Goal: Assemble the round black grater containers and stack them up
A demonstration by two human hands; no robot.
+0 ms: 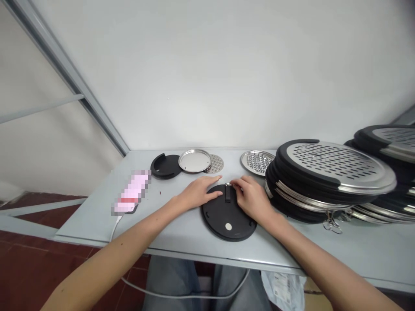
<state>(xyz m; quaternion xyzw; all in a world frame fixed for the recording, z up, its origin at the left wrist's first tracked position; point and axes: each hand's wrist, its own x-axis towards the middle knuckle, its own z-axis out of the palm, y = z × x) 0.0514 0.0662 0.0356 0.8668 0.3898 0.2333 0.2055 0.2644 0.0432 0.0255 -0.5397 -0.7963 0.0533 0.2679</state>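
I've got a black plastic disc (227, 220) lying flat at lower centre, a small metal ring (228, 185) and short black strap (228, 194) at its top edge. The left hand (197, 193) rests open on the disc, and the right hand (251, 198) pinches that ring, just beside it. On the grey table (84, 229), black-rimmed steel graters (327, 172) stack at right, touching-close to the disc. A pixelated object (131, 193) lies at left. White wall (207, 73) above, red tile floor (39, 255) at lower left.
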